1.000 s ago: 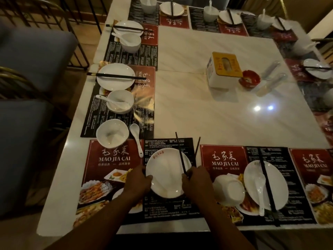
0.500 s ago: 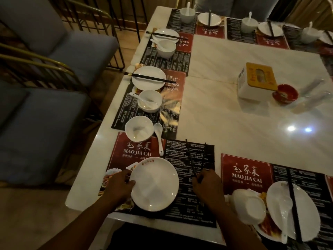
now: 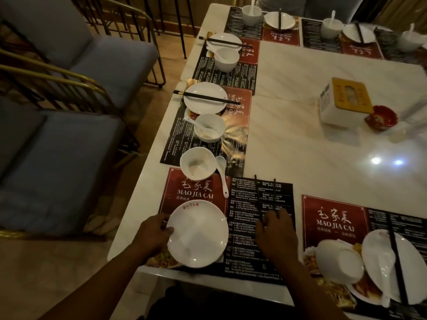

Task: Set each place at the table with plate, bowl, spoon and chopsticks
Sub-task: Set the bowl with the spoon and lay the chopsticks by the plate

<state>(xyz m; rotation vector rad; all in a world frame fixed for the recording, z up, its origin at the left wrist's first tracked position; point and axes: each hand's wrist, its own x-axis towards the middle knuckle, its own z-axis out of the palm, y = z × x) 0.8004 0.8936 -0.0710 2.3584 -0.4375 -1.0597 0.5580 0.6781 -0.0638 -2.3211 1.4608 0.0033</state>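
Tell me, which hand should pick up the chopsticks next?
The right hand. Its fingers are at the near ends of the chopsticks lying on the placemat, while the left hand is busy holding the plate by its rim.

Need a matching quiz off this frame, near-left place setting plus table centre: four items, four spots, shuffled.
Items
1. logo plate
2. chopsticks
3. spoon
4. tissue box

Spots
A. beside the red dish, mid-table
B. left hand holds its rim
C. just right of the empty bowl
D. on the black half of the placemat, near ends under the right hand

Pairs: 1-B, 2-D, 3-C, 4-A
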